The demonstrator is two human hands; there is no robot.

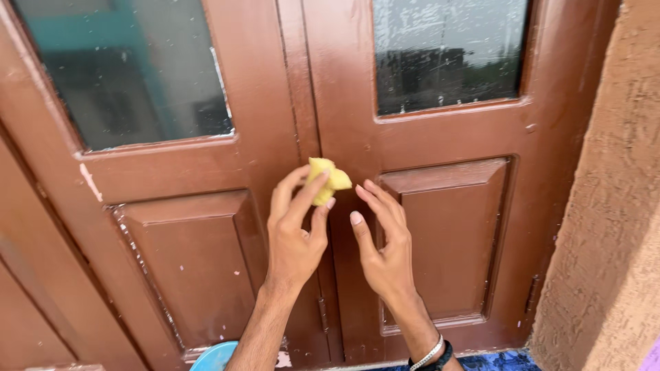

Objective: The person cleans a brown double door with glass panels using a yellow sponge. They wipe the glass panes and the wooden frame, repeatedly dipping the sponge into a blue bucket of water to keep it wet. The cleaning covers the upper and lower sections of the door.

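Observation:
My left hand point(294, 233) pinches a small crumpled yellow cloth point(327, 180) between its fingertips, held up against the middle of a brown wooden double door point(440, 144). Just to its right my right hand point(382, 242) is raised with fingers spread and holds nothing; its fingertips come close to the cloth without touching it. A bracelet and a dark band sit on my right wrist point(432, 354). The cloth is near the seam where the two door leaves meet.
Each door leaf has a glass pane on top, the left pane point(127, 69) and the streaked right pane point(450, 51), and a raised panel point(450, 237) below. A rough plastered wall point(608, 227) stands at the right. A blue round object point(214, 357) shows at the bottom edge.

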